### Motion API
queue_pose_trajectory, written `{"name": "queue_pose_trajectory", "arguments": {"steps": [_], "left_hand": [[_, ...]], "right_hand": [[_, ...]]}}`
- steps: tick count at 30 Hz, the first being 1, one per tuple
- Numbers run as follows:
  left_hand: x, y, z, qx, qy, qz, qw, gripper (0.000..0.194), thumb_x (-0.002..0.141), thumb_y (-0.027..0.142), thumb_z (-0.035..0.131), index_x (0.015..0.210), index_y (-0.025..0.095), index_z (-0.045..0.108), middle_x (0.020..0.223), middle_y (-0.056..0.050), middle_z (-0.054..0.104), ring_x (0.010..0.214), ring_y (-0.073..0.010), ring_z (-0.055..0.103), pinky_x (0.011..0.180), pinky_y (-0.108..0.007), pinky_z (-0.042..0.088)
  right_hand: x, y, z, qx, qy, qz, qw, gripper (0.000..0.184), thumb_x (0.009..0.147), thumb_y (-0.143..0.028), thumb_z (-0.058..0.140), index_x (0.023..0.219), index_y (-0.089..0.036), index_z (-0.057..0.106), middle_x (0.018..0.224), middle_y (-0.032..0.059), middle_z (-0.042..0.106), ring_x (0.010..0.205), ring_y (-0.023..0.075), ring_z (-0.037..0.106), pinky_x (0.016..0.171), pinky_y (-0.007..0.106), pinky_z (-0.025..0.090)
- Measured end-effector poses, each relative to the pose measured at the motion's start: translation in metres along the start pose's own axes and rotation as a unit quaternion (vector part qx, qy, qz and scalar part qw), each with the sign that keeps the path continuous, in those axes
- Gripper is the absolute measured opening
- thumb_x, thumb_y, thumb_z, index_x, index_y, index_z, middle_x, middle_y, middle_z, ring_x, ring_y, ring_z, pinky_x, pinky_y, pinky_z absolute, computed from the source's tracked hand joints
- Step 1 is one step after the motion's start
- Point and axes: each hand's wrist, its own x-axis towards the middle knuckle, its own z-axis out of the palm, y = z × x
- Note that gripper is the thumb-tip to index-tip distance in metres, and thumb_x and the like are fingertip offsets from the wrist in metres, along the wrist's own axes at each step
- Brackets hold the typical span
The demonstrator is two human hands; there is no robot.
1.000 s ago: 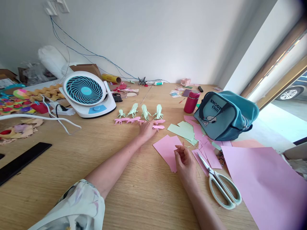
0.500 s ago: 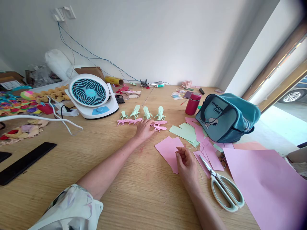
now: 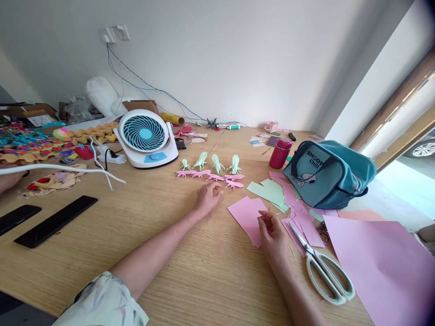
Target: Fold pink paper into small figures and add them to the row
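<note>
My left hand [image 3: 208, 198] is just in front of a group of folded paper insects, its fingers loosely curled and apart, with nothing seen in them. The pink paper insects [image 3: 234, 184] form two uneven rows; one pink insect [image 3: 215, 177] lies just beyond my fingertips. Behind them stand several pale green paper insects [image 3: 216, 164]. My right hand [image 3: 273, 231] rests at the right edge of some pink paper pieces [image 3: 244, 216], half curled, a small gap between thumb and fingers; I see nothing held. White-handled scissors [image 3: 326, 274] lie to its right, slightly spread.
Green paper pieces [image 3: 268, 192] and pink scraps [image 3: 306, 224] lie beside a large pink sheet [image 3: 384, 262]. A teal bag [image 3: 326, 174] and red flask [image 3: 280, 154] stand behind. A fan [image 3: 146, 138], white cable [image 3: 68, 168] and black phone-like slabs [image 3: 57, 222] are leftward. Someone's arm [image 3: 12, 180] shows far left.
My left hand has let go of the pink paper insect and drawn back toward me, leaving it in the row. My right hand stays by the pink paper. The view has swung left.
</note>
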Motion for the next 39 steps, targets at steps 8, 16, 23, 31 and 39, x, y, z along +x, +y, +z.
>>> {"name": "queue_pose_trajectory", "arguments": {"steps": [8, 16, 23, 31, 39], "left_hand": [[0.027, 0.007, 0.024, -0.040, 0.016, -0.031, 0.999, 0.022, 0.079, 0.019, 0.069, 0.098, 0.022, 0.060, 0.091, -0.001, 0.071, 0.093, -0.0211, 0.064, 0.085, -0.036, 0.045], [0.038, -0.001, 0.027, -0.067, 0.003, -0.021, 0.998, 0.027, 0.079, 0.003, 0.061, 0.098, 0.022, 0.059, 0.088, 0.001, 0.071, 0.090, -0.0183, 0.065, 0.088, -0.036, 0.046], [0.042, -0.011, 0.031, -0.081, 0.011, -0.010, 0.997, 0.035, 0.079, -0.002, 0.054, 0.104, 0.022, 0.057, 0.090, -0.001, 0.070, 0.093, -0.0178, 0.065, 0.089, -0.035, 0.046], [0.040, -0.011, 0.029, -0.078, 0.020, -0.015, 0.997, 0.034, 0.079, 0.000, 0.057, 0.105, 0.022, 0.057, 0.093, -0.001, 0.072, 0.094, -0.0185, 0.065, 0.090, -0.035, 0.047], [0.038, -0.008, 0.030, -0.075, 0.015, -0.019, 0.997, 0.030, 0.078, 0.005, 0.060, 0.102, 0.023, 0.059, 0.086, 0.001, 0.072, 0.090, -0.0187, 0.065, 0.089, -0.035, 0.046]], "right_hand": [[0.000, 0.000, 0.001, -0.007, 0.003, 0.006, 1.000, 0.029, 0.088, -0.040, 0.054, 0.108, -0.022, 0.062, 0.099, 0.0072, 0.069, 0.088, 0.0219, 0.064, 0.075, 0.035, 0.052], [0.000, -0.003, 0.000, -0.005, -0.005, 0.021, 1.000, 0.027, 0.088, -0.039, 0.055, 0.108, -0.022, 0.062, 0.099, 0.0072, 0.069, 0.089, 0.0221, 0.065, 0.076, 0.035, 0.052], [0.000, -0.005, 0.001, 0.000, 0.002, 0.027, 1.000, 0.027, 0.087, -0.041, 0.056, 0.105, -0.022, 0.063, 0.099, 0.0069, 0.069, 0.089, 0.0221, 0.065, 0.078, 0.036, 0.052], [0.000, -0.004, 0.002, 0.011, 0.009, 0.021, 1.000, 0.028, 0.087, -0.042, 0.057, 0.104, -0.021, 0.065, 0.100, 0.0088, 0.070, 0.091, 0.0235, 0.066, 0.076, 0.036, 0.053], [0.000, -0.002, 0.002, 0.013, 0.005, 0.020, 1.000, 0.027, 0.086, -0.042, 0.057, 0.104, -0.023, 0.064, 0.098, 0.0071, 0.069, 0.090, 0.0230, 0.066, 0.076, 0.036, 0.053]]}}
